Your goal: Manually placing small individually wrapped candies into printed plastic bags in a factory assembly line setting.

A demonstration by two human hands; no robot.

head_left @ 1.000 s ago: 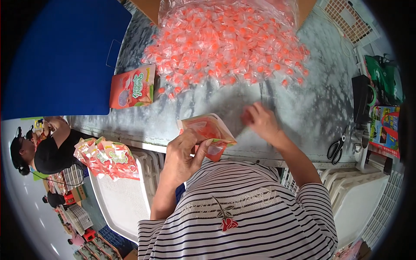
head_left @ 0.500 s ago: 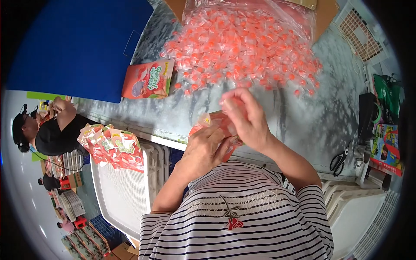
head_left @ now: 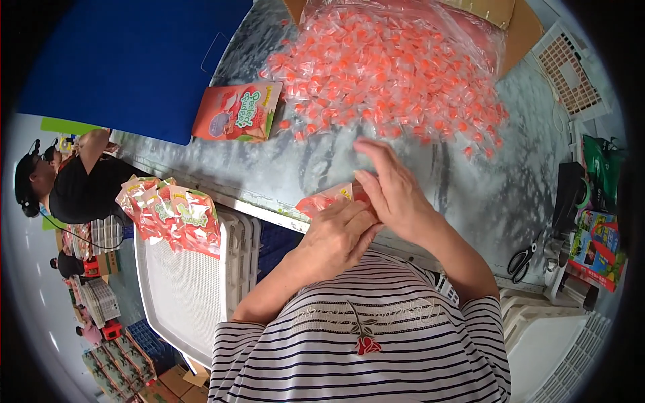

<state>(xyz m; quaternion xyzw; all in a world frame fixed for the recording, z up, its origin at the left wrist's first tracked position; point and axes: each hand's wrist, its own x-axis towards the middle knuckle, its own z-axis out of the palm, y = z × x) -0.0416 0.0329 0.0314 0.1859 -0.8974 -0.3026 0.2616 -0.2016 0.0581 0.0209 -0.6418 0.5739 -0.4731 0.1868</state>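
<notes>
Left hand (head_left: 341,232): fingers pinch red pouch (head_left: 321,201) over near edge of surface (head_left: 470,201) | right hand (head_left: 398,200): fingers are spread, at pouch's right side | pouch's long axis: cannot tell

a packing workshop, by the look of it. beyond the left hand (head_left: 339,232) and the right hand (head_left: 400,201), a broad heap of small orange-red pieces in clear wrappers (head_left: 383,80) lies by an open brown cardboard box (head_left: 523,37) on a long grey marbled table (head_left: 470,201). left of the hands, shiny red printed pouches (head_left: 175,215) rest on a white perforated plastic tray (head_left: 181,289). farther left are a co-worker in a black top (head_left: 91,188) and flat brown cardboard cartons (head_left: 176,381). black-handled scissors (head_left: 522,261) lie right of the right hand.
</notes>
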